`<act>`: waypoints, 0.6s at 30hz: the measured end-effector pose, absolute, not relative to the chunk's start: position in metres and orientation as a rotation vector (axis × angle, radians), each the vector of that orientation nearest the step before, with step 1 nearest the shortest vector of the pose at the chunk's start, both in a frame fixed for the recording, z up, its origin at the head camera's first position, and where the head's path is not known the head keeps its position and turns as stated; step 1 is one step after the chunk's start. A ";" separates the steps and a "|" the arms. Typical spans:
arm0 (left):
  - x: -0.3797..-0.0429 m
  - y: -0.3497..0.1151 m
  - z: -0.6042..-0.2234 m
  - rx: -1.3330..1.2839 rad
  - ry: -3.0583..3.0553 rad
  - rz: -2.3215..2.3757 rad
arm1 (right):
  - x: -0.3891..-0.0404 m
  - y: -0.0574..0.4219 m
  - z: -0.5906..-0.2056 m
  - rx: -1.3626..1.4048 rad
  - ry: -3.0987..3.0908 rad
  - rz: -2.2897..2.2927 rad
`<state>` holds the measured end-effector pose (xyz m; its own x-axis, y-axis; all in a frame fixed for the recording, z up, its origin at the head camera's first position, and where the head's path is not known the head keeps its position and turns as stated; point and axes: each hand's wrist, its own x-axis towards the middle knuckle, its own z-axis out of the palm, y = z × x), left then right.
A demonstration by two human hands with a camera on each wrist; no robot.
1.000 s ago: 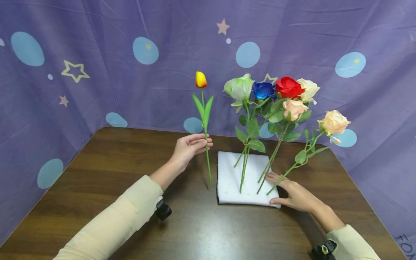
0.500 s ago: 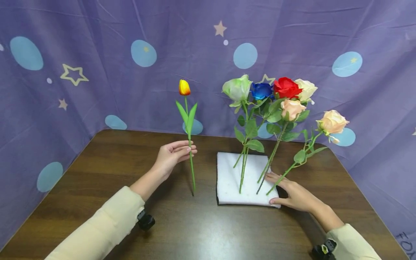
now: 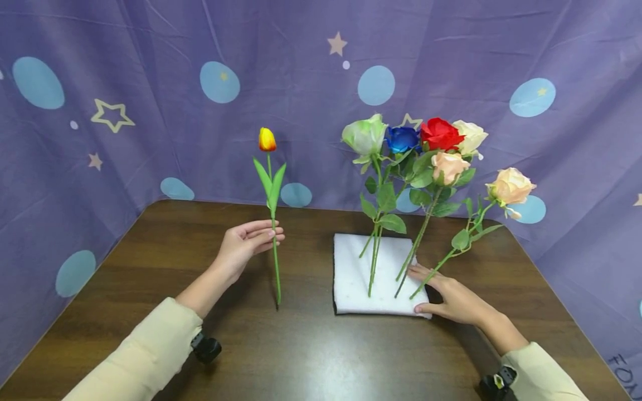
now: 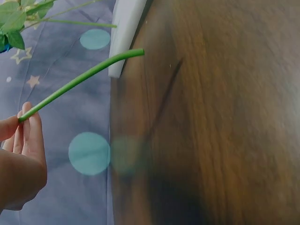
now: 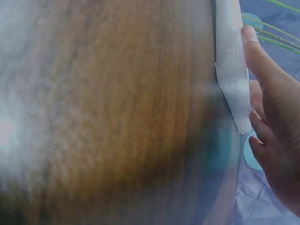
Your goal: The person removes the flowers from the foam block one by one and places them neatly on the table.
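Observation:
My left hand pinches the green stem of a yellow-and-red tulip between thumb and fingers. The flower stands nearly upright, left of a white foam block. In the left wrist view the bare lower stem reaches past the fingers over the table, its cut end bent. My right hand rests on the block's right edge with fingers spread. From the right wrist the thumb lies along the foam's edge. Several roses stick up from the block, including a pale green rose and a red rose.
A blue rose, a cream rose and a peach rose crowd together over the block. Another peach rose leans far right above the right hand. Behind the brown wooden table hangs a purple curtain.
My left hand has carried the tulip leftward and a little lower, away from the foam block. The right hand has stayed on the block.

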<state>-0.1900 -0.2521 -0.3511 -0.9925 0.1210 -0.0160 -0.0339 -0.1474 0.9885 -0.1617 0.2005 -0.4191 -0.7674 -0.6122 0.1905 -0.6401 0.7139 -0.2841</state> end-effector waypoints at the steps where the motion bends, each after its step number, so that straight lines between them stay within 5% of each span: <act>1: -0.189 -0.255 -0.351 0.099 1.984 2.299 | -0.162 0.201 -0.419 1.036 -2.832 0.521; 18: -0.186 -0.334 -0.366 -0.048 2.009 2.149 | -0.161 0.200 -0.419 1.020 -2.830 0.530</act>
<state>-0.1855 -0.3339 -0.3656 -0.9797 0.1226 -0.1589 -0.1668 -0.0569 0.9844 -0.1613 0.1995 -0.4189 -0.7739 -0.6023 0.1959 -0.6324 0.7174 -0.2923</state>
